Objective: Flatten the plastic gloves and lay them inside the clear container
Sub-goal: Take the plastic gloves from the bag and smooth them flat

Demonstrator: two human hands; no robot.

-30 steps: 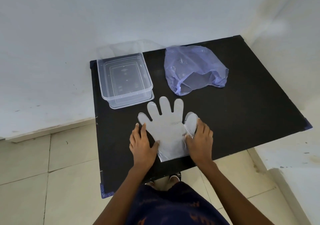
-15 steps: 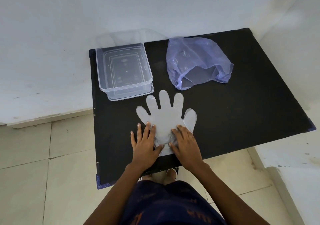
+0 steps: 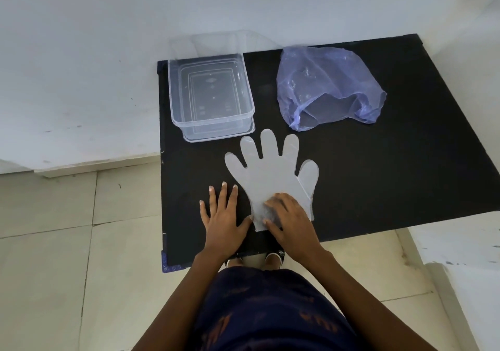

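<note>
Right hand (image 3: 290,222) laid on the wrist end of the plastic glove (image 3: 273,177), fingers bent a little at the knuckles and pressing down on the film, not curled round it or pinching it

Left hand (image 3: 223,215) flat on the black table (image 3: 392,175) just beside the glove's left edge, fingers straight and spread, thumb reaching toward the cuff; holding nothing

Glove spread out on the table near the front edge, all five fingers fanned and pointing away toward the wall, tips just short of the clear container (image 3: 211,99); thin, cloudy, see-through film, mostly smooth, a little rumpled only where the right hand bears on it

Container at the back left of the table, open, sitting on what looks like its own lid; nothing visible inside it yet

Blue plastic bag (image 3: 327,88) slumped at the back right, mouth open toward the front; impossible to tell whether more gloves lie inside

By the look of it, early in the job: first glove close to flat, smoothing probably nearly finished, still to be lifted and laid into the container, perhaps folded if too long to fit; any further gloves not yet started
</note>
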